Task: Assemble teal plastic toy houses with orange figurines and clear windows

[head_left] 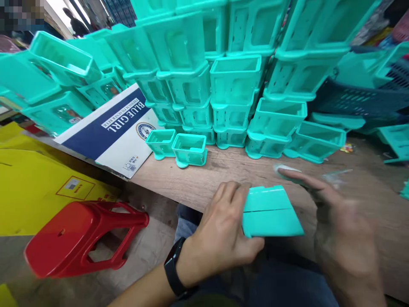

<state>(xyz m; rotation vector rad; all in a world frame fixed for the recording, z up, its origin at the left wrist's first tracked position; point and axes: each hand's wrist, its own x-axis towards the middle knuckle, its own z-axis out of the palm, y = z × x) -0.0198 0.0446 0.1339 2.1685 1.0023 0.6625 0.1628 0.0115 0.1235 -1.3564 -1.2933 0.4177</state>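
My left hand, with a black band on its wrist, grips a teal plastic box above the near table edge. A thin dark seam crosses the box's smooth slanted face; its other sides are hidden. To the right, and apart from the box, is my right hand, blurred by motion. One of its fingers stretches out toward the upper left, with something whitish at its tip that I cannot make out. Beyond my hands, two small open teal boxes stand side by side on the wooden table.
Tall stacks of teal boxes line the table's back. A white and blue carton panel leans at the left. On the floor stands a red stool beside yellow sheeting. A dark basket is at the right.
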